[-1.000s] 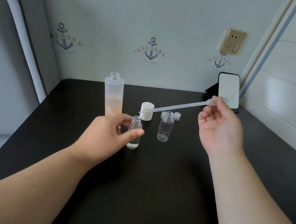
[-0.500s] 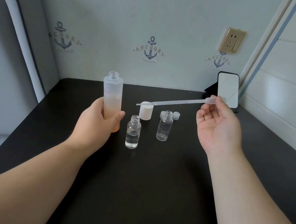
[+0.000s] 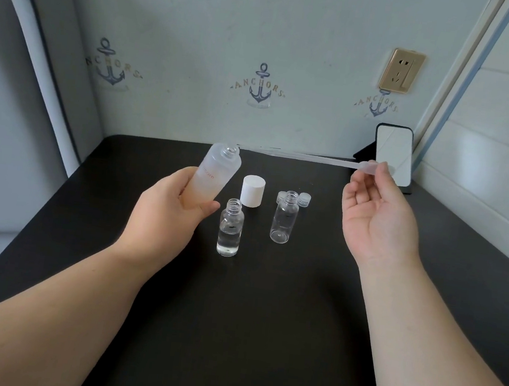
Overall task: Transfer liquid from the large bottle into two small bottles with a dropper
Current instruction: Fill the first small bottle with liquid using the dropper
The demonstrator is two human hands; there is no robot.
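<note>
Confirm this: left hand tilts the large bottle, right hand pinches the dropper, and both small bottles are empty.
Not quite. In the head view the small bottle nearer the left hand holds some clear liquid; only the other small bottle looks empty. The rest stands.

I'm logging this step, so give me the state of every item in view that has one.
Large bottle: uncapped, tilted right, gripped by the left hand, part full.
Dropper: near level, bulb pinched by the right hand, tip at the bottle's mouth.
Near small bottle: upright, uncapped, part filled.
Far small bottle: upright, uncapped, looks empty.
White cap: off, standing on the table.
Two small caps: off.
</note>
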